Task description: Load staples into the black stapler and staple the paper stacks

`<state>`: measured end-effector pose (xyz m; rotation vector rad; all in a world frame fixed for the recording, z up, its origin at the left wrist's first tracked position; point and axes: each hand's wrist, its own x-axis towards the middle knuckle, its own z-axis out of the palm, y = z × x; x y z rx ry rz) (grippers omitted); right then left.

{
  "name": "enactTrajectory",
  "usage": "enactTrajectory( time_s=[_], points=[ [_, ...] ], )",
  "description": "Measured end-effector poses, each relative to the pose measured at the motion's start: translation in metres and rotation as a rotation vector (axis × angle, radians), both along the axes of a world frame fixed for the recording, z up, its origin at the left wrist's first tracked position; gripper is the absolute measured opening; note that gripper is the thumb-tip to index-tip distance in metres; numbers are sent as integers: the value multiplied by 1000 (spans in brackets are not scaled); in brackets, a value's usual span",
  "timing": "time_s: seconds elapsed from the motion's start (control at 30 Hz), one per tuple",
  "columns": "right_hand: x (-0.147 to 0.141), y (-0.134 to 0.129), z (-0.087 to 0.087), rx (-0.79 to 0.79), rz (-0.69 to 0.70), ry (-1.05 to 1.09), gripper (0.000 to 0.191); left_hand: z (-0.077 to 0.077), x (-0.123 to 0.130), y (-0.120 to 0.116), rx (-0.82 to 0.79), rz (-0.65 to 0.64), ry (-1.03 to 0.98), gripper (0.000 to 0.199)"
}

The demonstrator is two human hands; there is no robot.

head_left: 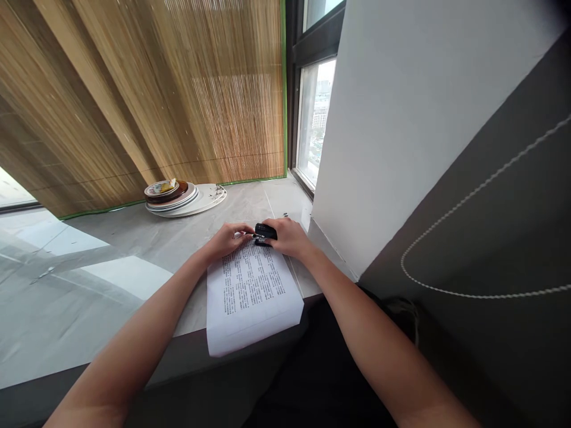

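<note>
A printed white sheet lies on the grey stone sill, its near end hanging over the front edge. Around a black stapler at the sheet's far edge, my right hand is closed. My left hand is at the far left corner of the sheet, its fingers pinched together beside the stapler's front end. What lies between those fingertips is too small to make out.
A stack of plates stands at the back of the sill, before a bamboo blind. To the right are a window, a white wall and a hanging beaded cord.
</note>
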<state>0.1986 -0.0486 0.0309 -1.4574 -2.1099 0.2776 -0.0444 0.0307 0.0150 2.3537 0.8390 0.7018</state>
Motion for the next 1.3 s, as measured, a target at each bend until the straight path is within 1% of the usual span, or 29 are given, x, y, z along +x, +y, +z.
enactTrajectory(
  time_s=[0.23,0.43,0.6,0.83,0.97,1.07,1.13,1.2,1.23,1.3],
  points=[
    [0,-2,3,3,-4,19,32,3,0,-2,35,-17,-19,22],
    [1,-1,3,6,1,3,32,4,1,-3,30,-28,13,22],
    [6,0,3,25,4,59,33,4,-1,-3,34,-35,-65,27],
    [19,4,1,37,54,159,40,19,-10,-4,83,-109,-75,25],
    [26,6,1,10,135,217,43,23,-8,-6,107,-115,-85,23],
    [24,3,5,5,201,242,45,21,-2,-9,44,-87,-144,24],
    [21,1,8,19,257,238,46,18,2,-10,-15,-59,-208,31],
    [16,-1,9,28,308,231,45,15,6,-10,-41,-31,-238,40],
    [14,-2,10,31,324,231,44,13,7,-10,-37,-19,-233,40],
    [9,-2,9,39,330,226,41,11,9,-10,-18,-12,-198,32]
  ],
)
